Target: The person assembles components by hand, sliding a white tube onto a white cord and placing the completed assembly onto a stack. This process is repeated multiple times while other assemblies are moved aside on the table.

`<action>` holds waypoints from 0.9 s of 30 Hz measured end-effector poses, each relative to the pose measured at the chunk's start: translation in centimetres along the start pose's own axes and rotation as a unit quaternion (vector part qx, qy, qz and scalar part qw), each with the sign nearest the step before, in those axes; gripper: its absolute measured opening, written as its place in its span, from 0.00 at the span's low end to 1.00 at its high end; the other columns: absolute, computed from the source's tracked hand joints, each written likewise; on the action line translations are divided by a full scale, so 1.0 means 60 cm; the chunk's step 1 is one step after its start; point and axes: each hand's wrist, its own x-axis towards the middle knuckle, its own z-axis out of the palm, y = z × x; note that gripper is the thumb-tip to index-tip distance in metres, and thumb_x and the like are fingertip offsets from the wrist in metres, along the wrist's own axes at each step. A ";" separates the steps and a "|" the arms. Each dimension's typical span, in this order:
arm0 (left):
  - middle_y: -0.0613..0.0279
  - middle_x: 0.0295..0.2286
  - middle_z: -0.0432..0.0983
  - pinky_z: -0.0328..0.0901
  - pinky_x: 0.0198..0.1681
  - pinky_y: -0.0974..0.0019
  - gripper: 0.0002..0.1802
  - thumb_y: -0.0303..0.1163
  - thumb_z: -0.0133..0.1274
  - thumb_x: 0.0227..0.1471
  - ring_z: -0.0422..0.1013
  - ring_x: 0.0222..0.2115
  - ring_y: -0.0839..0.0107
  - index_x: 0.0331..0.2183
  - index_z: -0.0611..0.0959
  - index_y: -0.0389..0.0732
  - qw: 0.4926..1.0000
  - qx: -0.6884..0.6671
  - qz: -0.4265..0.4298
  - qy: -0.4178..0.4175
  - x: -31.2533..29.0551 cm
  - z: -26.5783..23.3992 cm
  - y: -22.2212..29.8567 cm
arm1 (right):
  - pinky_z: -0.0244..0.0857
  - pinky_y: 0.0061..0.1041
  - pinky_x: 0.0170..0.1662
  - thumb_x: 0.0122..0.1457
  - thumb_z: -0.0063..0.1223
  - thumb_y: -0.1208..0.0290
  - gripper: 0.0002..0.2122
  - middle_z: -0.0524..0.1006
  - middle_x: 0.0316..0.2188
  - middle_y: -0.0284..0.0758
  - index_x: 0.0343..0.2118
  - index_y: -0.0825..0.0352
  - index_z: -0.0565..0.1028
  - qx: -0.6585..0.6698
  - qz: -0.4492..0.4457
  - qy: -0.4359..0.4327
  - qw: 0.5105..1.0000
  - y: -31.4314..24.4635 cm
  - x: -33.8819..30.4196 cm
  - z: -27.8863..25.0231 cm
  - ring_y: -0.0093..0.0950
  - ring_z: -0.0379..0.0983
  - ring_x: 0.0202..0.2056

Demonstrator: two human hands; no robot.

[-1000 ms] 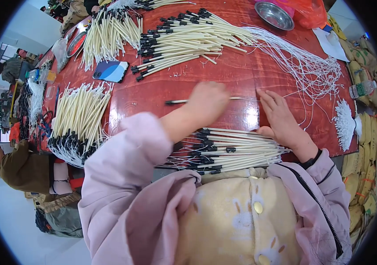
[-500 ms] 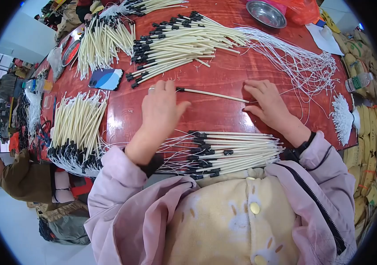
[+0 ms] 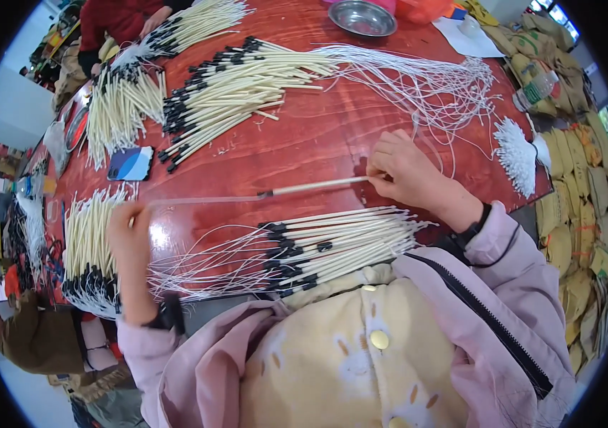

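Note:
A cream-coloured thin tube [image 3: 322, 185] with a black end piece hangs just over the red table, roughly level. My right hand [image 3: 407, 171] is closed round its right end, fingers pinched together. From the black end a white cord [image 3: 204, 200], smeared by motion, runs taut leftward to my left hand [image 3: 129, 232]. That hand is closed on the cord, somewhat blurred, beside the left bundle of tubes. Just in front of my body lies a row of similar tubes [image 3: 347, 239], black ends to the left, with loose white cords [image 3: 197, 260] trailing from them.
A large pile of tubes [image 3: 247, 85] with long white cords lies farther back. More tubes stand in bundles [image 3: 90, 239] at the left. A phone [image 3: 131, 164], a metal bowl [image 3: 363, 18] and a white cord bundle [image 3: 516, 157] are on the table. Another person's hand [image 3: 154, 20] shows at the far left.
My left hand has moved far left and closed on the cord, drawing it taut. My right hand has closed on the tube, which has lifted and tilted. The whole view has shifted.

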 end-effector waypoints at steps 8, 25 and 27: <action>0.54 0.37 0.76 0.66 0.45 0.63 0.09 0.26 0.62 0.52 0.72 0.38 0.60 0.35 0.81 0.33 0.977 0.172 -0.089 -0.093 -0.178 -0.196 -0.089 | 0.59 0.31 0.45 0.47 0.66 0.71 0.09 0.75 0.32 0.33 0.28 0.63 0.75 0.097 0.063 -0.139 0.983 -0.018 -0.091 -0.096 0.34 0.69 0.39; 0.48 0.38 0.76 0.71 0.44 0.50 0.10 0.32 0.55 0.53 0.75 0.42 0.50 0.36 0.81 0.38 0.924 -0.025 0.342 -0.169 0.206 0.414 0.418 | 0.58 0.41 0.63 0.60 0.60 0.61 0.27 0.67 0.62 0.46 0.57 0.75 0.70 -0.139 0.196 -0.005 0.971 0.064 -0.011 -0.004 0.44 0.64 0.58; 0.48 0.37 0.76 0.71 0.44 0.50 0.11 0.33 0.57 0.53 0.74 0.42 0.49 0.37 0.80 0.38 0.926 -0.009 0.341 -0.163 0.212 0.457 0.430 | 0.58 0.41 0.63 0.59 0.60 0.61 0.28 0.66 0.62 0.46 0.57 0.76 0.70 -0.146 0.202 -0.019 0.968 0.073 -0.019 0.000 0.44 0.64 0.58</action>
